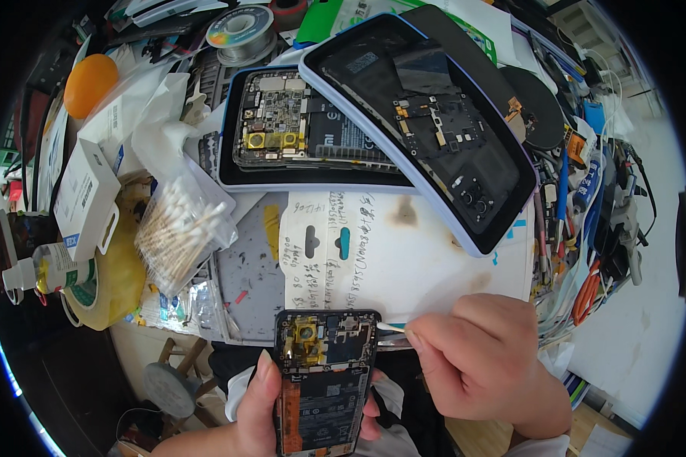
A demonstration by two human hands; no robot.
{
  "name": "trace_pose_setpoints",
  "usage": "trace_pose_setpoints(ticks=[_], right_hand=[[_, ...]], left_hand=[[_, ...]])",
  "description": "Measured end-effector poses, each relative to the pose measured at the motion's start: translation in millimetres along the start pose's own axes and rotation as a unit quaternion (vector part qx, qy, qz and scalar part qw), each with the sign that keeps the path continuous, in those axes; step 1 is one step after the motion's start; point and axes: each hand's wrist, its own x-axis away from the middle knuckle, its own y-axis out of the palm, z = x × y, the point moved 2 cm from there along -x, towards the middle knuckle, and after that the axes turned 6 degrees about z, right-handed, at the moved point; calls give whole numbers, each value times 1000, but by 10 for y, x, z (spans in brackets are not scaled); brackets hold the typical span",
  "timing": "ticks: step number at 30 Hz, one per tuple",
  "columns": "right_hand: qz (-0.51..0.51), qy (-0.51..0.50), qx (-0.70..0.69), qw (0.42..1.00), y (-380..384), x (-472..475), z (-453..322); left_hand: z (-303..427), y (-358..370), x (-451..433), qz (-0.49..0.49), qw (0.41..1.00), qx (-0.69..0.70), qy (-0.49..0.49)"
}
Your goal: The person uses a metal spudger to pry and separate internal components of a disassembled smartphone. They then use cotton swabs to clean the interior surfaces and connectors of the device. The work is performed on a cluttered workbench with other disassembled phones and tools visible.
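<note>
An opened smartphone [327, 383] with its circuit board and battery bared is held upright in my left hand [257, 394], thumb along one side and fingers around the other. My right hand [474, 354] pinches a cotton swab [390, 327]; its white tip is at the phone's upper right corner. Beyond the phone lies a white card sheet [377, 274] bearing handwriting and brown scorch marks. On the bench behind it, a second opened phone [286, 125] rests in a blue-edged tray [320, 185]. A similar tray [377, 131] overlaps it and holds a back cover and loose phone parts.
A bag of cotton swabs [177, 234], a roll of yellow tape [106, 291], a plastic bottle [48, 268] and a white box [86, 200] stand at left. A solder wire spool [240, 34] sits at the back. Cables and tools [589, 183] crowd the right side.
</note>
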Motion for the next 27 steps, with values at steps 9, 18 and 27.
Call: trace_pose_setpoints(ticks=[9, 18, 27], right_hand=[[-17, 25, 7, 1000, -11, 56, -20], [-18, 72, -28, 997, -2, 117, -19], [-33, 76, -25, 996, -6, 114, -32]], left_hand=[[-55, -61, -1, -19, 998, 63, -12], [-59, -72, 8, -17, 1000, 21, -13], [-41, -53, 0, -19, 998, 54, -7]])
